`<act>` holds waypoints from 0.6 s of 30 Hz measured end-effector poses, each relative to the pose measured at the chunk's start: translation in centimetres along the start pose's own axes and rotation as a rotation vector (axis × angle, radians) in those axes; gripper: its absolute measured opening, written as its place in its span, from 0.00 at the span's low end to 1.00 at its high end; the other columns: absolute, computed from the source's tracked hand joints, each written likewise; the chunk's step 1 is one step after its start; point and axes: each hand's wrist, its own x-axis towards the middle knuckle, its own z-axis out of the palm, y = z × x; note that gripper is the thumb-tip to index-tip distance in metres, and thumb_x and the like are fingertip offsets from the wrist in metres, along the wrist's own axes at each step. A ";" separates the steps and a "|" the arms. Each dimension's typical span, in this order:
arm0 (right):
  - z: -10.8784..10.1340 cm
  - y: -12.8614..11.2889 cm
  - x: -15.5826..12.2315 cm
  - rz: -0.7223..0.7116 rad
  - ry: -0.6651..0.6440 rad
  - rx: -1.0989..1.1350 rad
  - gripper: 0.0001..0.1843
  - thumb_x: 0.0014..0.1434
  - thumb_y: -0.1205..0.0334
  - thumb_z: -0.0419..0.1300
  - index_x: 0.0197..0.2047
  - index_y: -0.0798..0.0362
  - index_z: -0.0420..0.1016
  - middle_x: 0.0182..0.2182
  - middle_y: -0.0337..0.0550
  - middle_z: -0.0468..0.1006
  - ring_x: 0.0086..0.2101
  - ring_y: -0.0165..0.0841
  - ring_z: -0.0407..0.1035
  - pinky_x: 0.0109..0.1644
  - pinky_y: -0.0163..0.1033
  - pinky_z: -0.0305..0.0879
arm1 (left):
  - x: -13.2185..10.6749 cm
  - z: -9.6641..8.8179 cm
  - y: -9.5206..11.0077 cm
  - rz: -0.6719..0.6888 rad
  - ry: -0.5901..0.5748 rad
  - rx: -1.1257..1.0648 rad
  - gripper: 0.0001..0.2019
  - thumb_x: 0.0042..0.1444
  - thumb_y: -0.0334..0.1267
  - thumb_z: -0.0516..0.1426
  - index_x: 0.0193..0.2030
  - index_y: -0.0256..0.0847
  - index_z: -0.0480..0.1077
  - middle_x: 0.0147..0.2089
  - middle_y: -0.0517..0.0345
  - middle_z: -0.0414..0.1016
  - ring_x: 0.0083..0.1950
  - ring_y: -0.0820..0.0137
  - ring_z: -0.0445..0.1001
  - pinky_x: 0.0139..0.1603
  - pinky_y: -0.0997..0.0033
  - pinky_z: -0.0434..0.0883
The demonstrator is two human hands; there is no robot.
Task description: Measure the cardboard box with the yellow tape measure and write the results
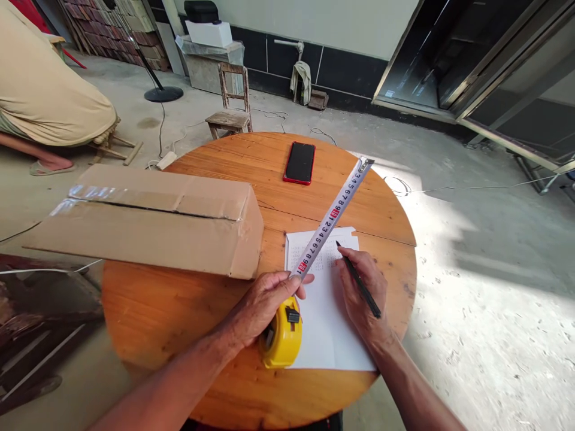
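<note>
1. Head view: the yellow tape measure (290,338) is at the near-left side of the white sheet (323,341), case close to the person. Can't tell if the case is resting on anything or just hanging there.
2. Its blade (330,218) is pulled out, and the long axis slants away and to the right, across the upper part of the sheet and past its far edge. The metal hook (366,163) is way out at the far end.
3. Left hand (265,302) is the one on it: thumb and fingers pinch the blade just above the case, so that grip is holding the tape.
4. Right hand (365,287) has a black pen (360,283) in a writing grip, fingers closed around it.
5. Key relation imo: the pen tip is just right of the blade's middle, over the rows of writing. Pen leans away and left, blade away and right, so they angle toward each other. Can't tell if the tip touches paper, and the writing's too small to read.
6. Further out on the round tabletop (171,311): cardboard box (157,224) to the left, phone (300,163) beyond the sheet. Wooden chair (231,120) past that.
</note>
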 end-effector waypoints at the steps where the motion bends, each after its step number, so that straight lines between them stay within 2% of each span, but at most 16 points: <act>1: 0.0 0.1 0.0 -0.035 -0.013 -0.030 0.14 0.61 0.66 0.51 0.48 0.48 0.70 0.39 0.44 0.74 0.39 0.34 0.69 0.44 0.43 0.65 | 0.0 0.0 -0.1 0.010 -0.002 -0.002 0.15 0.55 0.48 0.54 0.29 0.36 0.69 0.57 0.44 0.70 0.24 0.77 0.69 0.24 0.74 0.62; 4: -0.1 0.1 0.1 -0.103 -0.091 -0.156 0.20 0.59 0.70 0.47 0.54 0.48 0.67 0.42 0.46 0.73 0.40 0.35 0.69 0.43 0.42 0.65 | 0.0 -0.1 -0.3 0.047 -0.008 0.005 0.15 0.55 0.47 0.54 0.29 0.36 0.69 0.57 0.44 0.71 0.25 0.76 0.70 0.25 0.74 0.62; 6: -0.4 -0.1 0.3 -0.150 -0.168 -0.320 0.23 0.59 0.73 0.45 0.56 0.49 0.65 0.44 0.48 0.73 0.42 0.37 0.68 0.43 0.43 0.63 | 0.0 -0.2 -0.5 0.071 -0.014 0.007 0.15 0.55 0.47 0.54 0.29 0.37 0.68 0.56 0.45 0.71 0.25 0.77 0.69 0.25 0.74 0.61; 9: -1.2 -0.7 0.5 -0.263 -0.305 -0.590 0.22 0.58 0.75 0.46 0.52 0.50 0.70 0.46 0.51 0.73 0.46 0.43 0.65 0.45 0.47 0.60 | -0.1 -0.2 -0.7 0.096 -0.022 -0.001 0.14 0.54 0.48 0.55 0.28 0.37 0.68 0.56 0.46 0.72 0.25 0.77 0.69 0.26 0.74 0.61; 11: -2.0 -0.9 0.1 -0.312 -0.380 -0.671 0.25 0.56 0.77 0.47 0.52 0.49 0.70 0.48 0.50 0.72 0.49 0.44 0.64 0.47 0.48 0.59 | -0.2 -0.2 -0.7 0.106 -0.021 -0.009 0.15 0.53 0.49 0.55 0.27 0.37 0.68 0.54 0.46 0.73 0.24 0.77 0.68 0.26 0.74 0.61; 14: -3.1 -0.9 -1.5 -0.275 -0.374 -0.665 0.31 0.52 0.79 0.46 0.57 0.49 0.66 0.50 0.49 0.71 0.48 0.41 0.65 0.47 0.47 0.60 | -0.3 -0.2 -0.7 0.127 -0.020 -0.017 0.16 0.51 0.50 0.57 0.27 0.37 0.68 0.53 0.46 0.74 0.23 0.77 0.67 0.27 0.73 0.61; 18: -3.9 -0.5 -4.8 -0.220 -0.289 -0.615 0.23 0.56 0.73 0.48 0.54 0.53 0.68 0.50 0.51 0.71 0.48 0.42 0.66 0.48 0.48 0.63 | -0.4 -0.2 -0.8 0.159 -0.023 -0.022 0.17 0.50 0.50 0.57 0.27 0.36 0.69 0.51 0.45 0.75 0.23 0.78 0.65 0.26 0.75 0.60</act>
